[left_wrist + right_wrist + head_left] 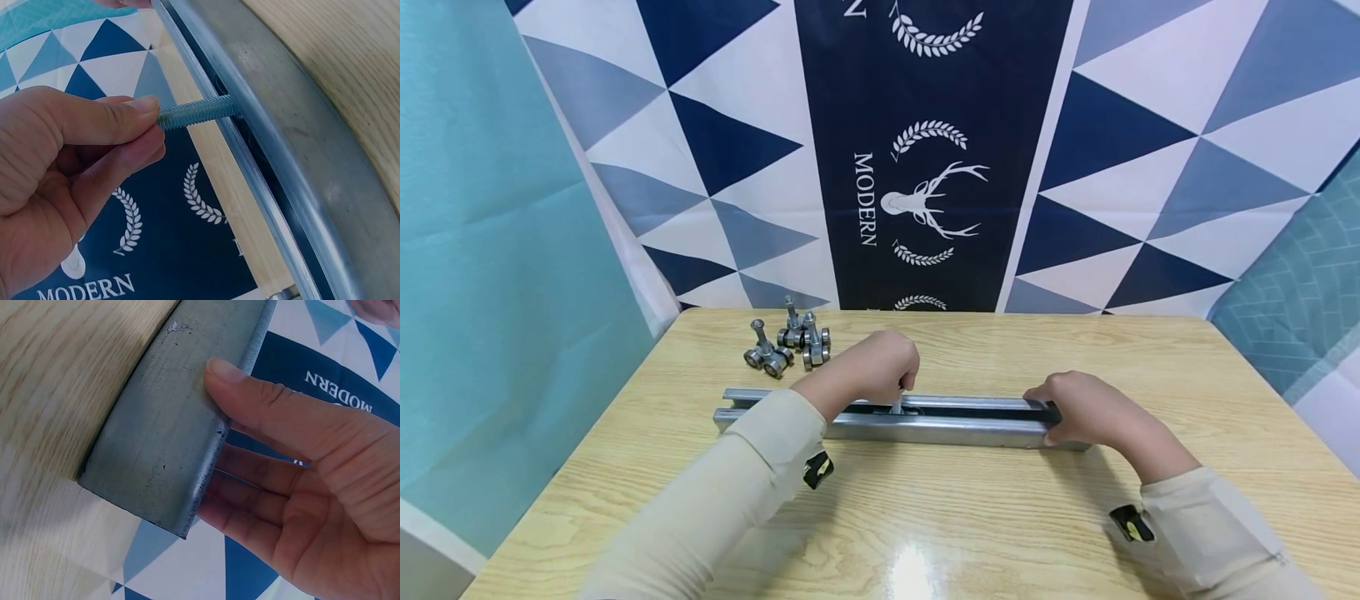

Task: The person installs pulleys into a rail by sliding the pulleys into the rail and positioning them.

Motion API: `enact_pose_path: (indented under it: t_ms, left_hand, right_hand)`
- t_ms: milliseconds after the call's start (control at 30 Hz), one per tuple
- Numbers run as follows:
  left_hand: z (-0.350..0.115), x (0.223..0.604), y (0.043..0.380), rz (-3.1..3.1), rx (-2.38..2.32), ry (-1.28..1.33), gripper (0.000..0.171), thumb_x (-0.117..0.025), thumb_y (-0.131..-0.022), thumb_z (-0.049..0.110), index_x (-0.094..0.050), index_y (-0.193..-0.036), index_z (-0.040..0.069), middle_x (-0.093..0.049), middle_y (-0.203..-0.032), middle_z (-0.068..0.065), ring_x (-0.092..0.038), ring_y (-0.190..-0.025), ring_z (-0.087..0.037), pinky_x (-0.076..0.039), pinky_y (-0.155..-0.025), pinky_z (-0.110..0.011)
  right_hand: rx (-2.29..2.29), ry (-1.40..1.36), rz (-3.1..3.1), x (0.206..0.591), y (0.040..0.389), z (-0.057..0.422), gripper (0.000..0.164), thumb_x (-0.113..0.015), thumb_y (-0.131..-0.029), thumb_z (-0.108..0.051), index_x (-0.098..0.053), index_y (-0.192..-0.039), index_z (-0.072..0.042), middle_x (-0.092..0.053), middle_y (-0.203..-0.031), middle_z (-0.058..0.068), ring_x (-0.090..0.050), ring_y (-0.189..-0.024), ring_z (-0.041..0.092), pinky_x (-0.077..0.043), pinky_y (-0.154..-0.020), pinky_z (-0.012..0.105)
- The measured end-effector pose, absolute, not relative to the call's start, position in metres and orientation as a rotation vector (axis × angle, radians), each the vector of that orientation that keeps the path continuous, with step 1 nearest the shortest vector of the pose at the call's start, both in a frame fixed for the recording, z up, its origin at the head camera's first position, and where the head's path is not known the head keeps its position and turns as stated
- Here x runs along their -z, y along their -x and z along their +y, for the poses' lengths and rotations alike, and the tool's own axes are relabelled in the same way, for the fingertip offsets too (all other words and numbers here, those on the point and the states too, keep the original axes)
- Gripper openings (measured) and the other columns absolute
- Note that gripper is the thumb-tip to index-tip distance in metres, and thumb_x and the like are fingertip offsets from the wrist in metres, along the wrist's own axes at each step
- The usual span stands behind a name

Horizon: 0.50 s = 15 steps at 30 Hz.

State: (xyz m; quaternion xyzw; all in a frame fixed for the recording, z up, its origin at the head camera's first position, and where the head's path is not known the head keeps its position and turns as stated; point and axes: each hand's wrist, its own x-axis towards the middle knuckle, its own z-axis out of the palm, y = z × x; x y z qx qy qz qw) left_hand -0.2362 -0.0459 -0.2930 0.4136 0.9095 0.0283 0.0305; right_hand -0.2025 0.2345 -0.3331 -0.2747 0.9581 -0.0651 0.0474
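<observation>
A grey metal channel rail (955,430) lies lengthwise across the wooden table, its slot facing up. My left hand (882,367) is over the rail left of its middle, pinching a threaded bolt (199,112) by its end between thumb and fingers. The bolt stands up out of the slot, and its lower end is hidden inside the channel. At the rail's right end, my right hand (1084,410) holds the channel. In the right wrist view the thumb (226,372) presses the near side wall while the other fingers reach across to the far side.
Behind the rail's left end stand three roller trolleys (769,354), each with small wheels and an upright bolt. The wooden table (985,517) runs back to a patterned cloth (1112,167). A teal panel (512,275) borders the left side.
</observation>
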Motion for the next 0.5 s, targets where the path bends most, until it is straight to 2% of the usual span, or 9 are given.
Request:
enact_pose_path:
  t_ms: [133,500]
  left_hand:
    - [-0.040,0.292,0.236,2.802,-0.073,-1.293,0.035,-0.048,-0.059,-0.010,-0.032,-0.045,0.017,-0.019,-0.049,0.005,-0.016,-0.051,-0.012,-0.018,-0.047,-0.023]
    - [-0.020,0.290,0.235,2.796,-0.028,-1.301,0.031,-0.050,-0.059,-0.012,-0.047,-0.047,0.017,-0.038,-0.048,0.007,-0.028,-0.052,-0.010,-0.027,-0.047,-0.020]
  right_hand:
    - [0.201,0.833,2.919,0.332,0.203,0.234,0.056,-0.082,-0.055,-0.018,-0.063,-0.104,0.001,-0.064,-0.097,0.011,-0.060,-0.089,0.026,-0.047,-0.074,0.041]
    - [0.214,0.840,2.911,0.333,0.203,0.236,0.057,-0.082,-0.056,-0.019,-0.063,-0.105,0.002,-0.064,-0.098,0.011,-0.059,-0.090,0.026,-0.046,-0.074,0.042]
